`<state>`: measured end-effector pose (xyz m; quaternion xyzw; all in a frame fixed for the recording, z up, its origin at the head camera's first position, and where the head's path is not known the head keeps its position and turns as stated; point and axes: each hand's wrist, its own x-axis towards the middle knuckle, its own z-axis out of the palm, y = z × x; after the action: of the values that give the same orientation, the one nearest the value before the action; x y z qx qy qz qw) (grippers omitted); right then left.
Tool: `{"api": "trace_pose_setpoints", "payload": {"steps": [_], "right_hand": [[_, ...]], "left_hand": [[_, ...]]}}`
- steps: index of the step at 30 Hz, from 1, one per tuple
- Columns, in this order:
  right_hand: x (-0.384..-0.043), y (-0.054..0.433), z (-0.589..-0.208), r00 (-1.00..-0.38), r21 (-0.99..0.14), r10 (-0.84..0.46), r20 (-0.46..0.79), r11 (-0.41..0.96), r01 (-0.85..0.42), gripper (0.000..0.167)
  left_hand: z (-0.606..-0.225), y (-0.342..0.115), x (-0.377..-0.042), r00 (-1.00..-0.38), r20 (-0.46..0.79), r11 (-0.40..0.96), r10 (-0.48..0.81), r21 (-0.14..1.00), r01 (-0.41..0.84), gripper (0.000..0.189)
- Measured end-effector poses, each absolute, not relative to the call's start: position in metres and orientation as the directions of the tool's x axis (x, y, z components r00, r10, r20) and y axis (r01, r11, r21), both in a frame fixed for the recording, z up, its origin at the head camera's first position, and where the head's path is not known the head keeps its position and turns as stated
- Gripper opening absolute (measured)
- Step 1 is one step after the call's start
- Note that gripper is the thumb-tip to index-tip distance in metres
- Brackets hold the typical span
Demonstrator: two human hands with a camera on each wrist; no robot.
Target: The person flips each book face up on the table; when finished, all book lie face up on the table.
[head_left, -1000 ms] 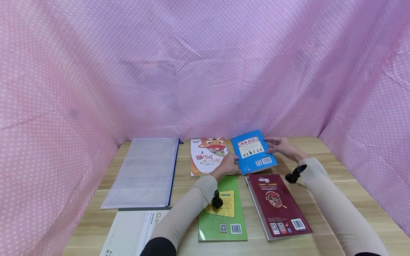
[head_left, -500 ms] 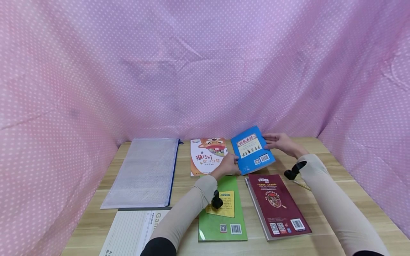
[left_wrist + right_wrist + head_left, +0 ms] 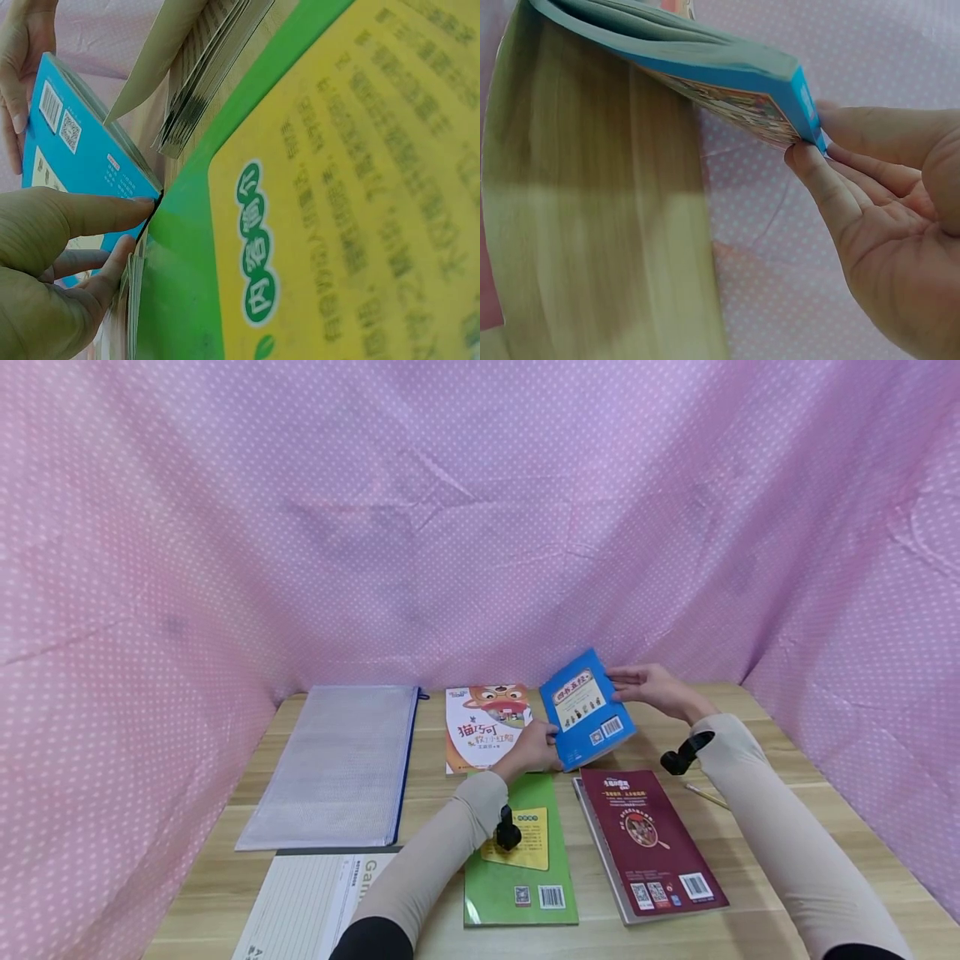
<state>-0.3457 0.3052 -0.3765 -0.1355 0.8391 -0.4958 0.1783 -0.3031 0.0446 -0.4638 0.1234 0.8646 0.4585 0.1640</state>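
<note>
Both hands (image 3: 531, 748) (image 3: 654, 688) on book (image 3: 583, 717) (blue).

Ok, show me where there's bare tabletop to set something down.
Bare patches on the light wooden tabletop: right of the beige right sleeve, along the table's edge; and a narrower strip between the white mesh pouch and the white-and-orange picture book. Crowded: the middle, where the left hand and right hand hold the blue paperback near the green and maroon books.
</note>
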Motion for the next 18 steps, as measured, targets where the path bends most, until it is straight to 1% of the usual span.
{"api": "trace_pose_setpoints", "payload": {"steps": [11, 18], "right_hand": [[-0.344, 0.295, -0.369, -0.897, -0.872, -0.420, -0.136, 0.481, -0.093, 0.059], [-0.342, 0.290, -0.366, -0.896, -0.886, -0.419, -0.144, 0.458, -0.072, 0.055]], "left_hand": [[-0.463, 0.043, -0.303, -0.911, -0.176, 0.531, 0.374, 0.845, 0.054, 0.076], [-0.462, 0.042, -0.303, -0.904, -0.181, 0.507, 0.387, 0.861, 0.045, 0.078]]}}
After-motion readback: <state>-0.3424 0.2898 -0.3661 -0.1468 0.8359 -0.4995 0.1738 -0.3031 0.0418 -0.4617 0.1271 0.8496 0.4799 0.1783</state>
